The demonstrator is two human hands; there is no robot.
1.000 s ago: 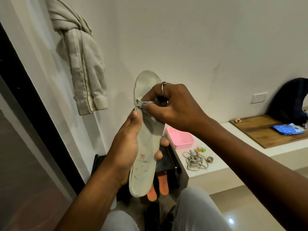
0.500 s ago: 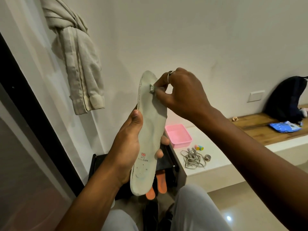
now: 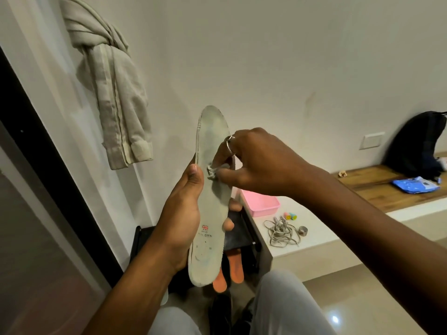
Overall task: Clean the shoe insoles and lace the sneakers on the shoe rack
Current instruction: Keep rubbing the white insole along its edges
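Note:
My left hand [image 3: 180, 221] grips a pale grey insole [image 3: 212, 131] upright, toe end up, thumb along its left edge and fingertips showing past its right edge. My right hand [image 3: 254, 163] pinches a small crumpled white wipe [image 3: 211, 172] and presses it against the insole's middle. Two orange insoles [image 3: 235, 269] lie on the black shoe rack [image 3: 239, 235] below. A tangle of grey laces [image 3: 280, 232] rests on the white ledge [image 3: 321, 240] to the right.
On the ledge stand a pink tray [image 3: 262, 204], small coloured beads [image 3: 290, 215] and a metal ring [image 3: 302, 230]. Further right, a wooden board [image 3: 377, 189] carries a blue packet [image 3: 414, 184] and a dark bag [image 3: 418, 141]. A beige garment [image 3: 113, 93] hangs on the wall.
My right hand has slid the wipe down the insole from near the toe end to its middle. My left hand still holds the insole in the same grip.

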